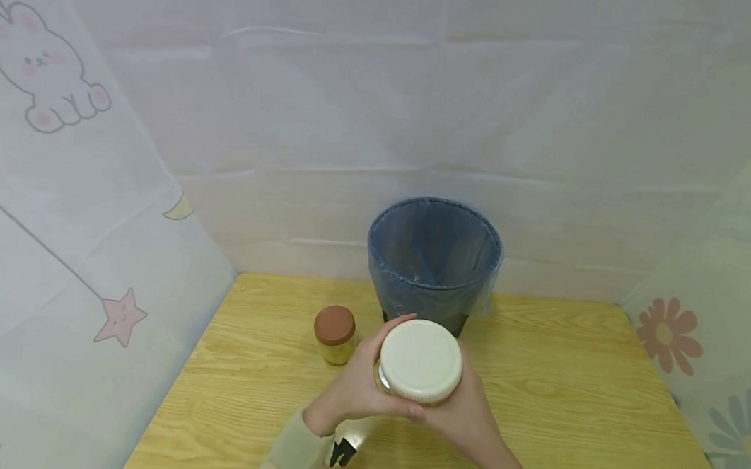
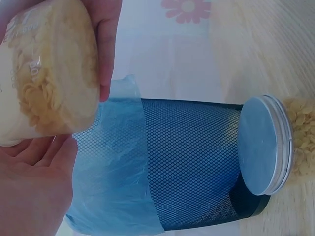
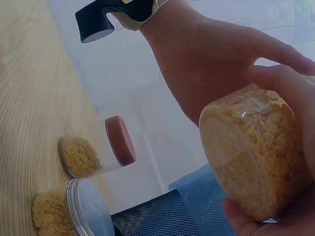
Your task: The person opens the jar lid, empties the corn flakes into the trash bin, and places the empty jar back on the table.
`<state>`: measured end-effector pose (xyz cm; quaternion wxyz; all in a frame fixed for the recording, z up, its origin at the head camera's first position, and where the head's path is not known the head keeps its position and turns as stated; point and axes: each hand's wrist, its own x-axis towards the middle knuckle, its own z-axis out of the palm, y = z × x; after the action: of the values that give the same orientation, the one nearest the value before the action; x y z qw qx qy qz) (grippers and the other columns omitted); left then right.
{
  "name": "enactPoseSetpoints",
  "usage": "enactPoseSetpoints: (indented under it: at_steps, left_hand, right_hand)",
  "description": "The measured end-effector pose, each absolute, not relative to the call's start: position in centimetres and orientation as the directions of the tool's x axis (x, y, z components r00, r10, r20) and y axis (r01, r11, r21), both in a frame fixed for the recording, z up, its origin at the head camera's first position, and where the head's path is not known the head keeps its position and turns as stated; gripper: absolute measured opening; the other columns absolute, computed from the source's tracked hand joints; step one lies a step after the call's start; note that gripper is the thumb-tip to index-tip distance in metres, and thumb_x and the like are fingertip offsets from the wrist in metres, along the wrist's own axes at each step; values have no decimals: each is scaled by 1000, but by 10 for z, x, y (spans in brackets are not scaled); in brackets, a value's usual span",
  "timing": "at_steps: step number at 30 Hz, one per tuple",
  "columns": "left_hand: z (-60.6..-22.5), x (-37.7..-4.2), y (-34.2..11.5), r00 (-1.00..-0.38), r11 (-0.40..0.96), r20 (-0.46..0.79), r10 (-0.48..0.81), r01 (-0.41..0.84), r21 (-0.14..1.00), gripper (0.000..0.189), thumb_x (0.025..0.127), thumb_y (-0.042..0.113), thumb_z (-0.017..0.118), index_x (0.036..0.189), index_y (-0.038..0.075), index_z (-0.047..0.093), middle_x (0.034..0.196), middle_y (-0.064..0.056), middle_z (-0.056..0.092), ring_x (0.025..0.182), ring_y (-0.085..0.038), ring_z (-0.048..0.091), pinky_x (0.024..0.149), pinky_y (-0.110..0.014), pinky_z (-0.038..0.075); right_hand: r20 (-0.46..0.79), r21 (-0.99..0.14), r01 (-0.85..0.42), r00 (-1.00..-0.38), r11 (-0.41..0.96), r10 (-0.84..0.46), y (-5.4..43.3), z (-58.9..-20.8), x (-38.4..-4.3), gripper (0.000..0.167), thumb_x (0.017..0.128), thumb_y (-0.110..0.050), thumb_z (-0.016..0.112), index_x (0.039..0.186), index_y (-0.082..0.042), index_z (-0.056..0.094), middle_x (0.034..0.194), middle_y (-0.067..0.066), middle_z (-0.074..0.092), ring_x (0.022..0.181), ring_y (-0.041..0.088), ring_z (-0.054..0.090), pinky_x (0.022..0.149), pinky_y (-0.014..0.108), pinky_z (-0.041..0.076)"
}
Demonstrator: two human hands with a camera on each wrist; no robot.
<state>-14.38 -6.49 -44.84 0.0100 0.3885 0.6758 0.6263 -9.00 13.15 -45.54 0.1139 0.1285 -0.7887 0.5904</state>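
Observation:
Both my hands grip a clear plastic jar of flakes (image 3: 266, 147) with a cream-white lid (image 1: 420, 361), raised above the table. My left hand (image 1: 363, 382) wraps its left side, thumb along the near side. My right hand (image 1: 465, 409) curves round the other side. The lid is on the jar. In the left wrist view, a second jar with a silver lid (image 2: 261, 145) stands on the table before the bin; in the head view the hands and held jar mostly hide it. Left of the hands stands a jar with a brown lid (image 1: 335, 326), partly filled with flakes.
A dark mesh bin (image 1: 422, 309) lined with a blue plastic bag (image 1: 380, 263) stands at the back of the wood-grain table (image 1: 570, 415). Printed cloth walls (image 1: 318, 118) close in the back and sides. A black wrist-camera mount (image 3: 93, 22) sits at my left wrist.

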Motion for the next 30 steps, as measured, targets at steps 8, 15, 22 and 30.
enactPoseSetpoints:
  at_steps: [8,15,22,30]
  left_hand:
    - [-447,-143,-62,-669,-100,523,528,563,820,104,71,22,95,156,12,36,146,-5,54,132,-29,51,110,-46,39]
    - [-449,-142,-63,-661,-57,543,518,607,793,97,78,32,91,156,11,37,145,-4,54,131,-27,53,109,-46,41]
    - [-448,-142,-63,-644,-52,557,525,628,776,93,86,48,80,156,8,34,147,-5,52,133,-28,50,110,-47,40]
    - [-448,-135,-66,-653,-30,576,492,649,760,84,82,13,84,152,9,39,150,-7,49,139,-30,44,115,-48,33]
  right_hand:
    - [352,-884,-351,-934,309,-53,134,-454,-92,103,58,-19,102,143,-11,44,128,-1,62,114,21,60,93,45,51]
    - [347,-888,-345,-937,303,-50,136,-452,-91,100,61,-19,101,143,-13,45,129,-2,61,114,20,60,92,45,52]
    - [321,-902,-317,-946,292,-36,136,-452,-91,102,62,-20,101,145,-15,43,131,-2,60,115,21,60,92,47,51]
    - [298,-910,-264,-952,321,62,148,-451,-96,111,59,-12,102,149,-11,37,135,3,56,118,19,56,95,43,49]
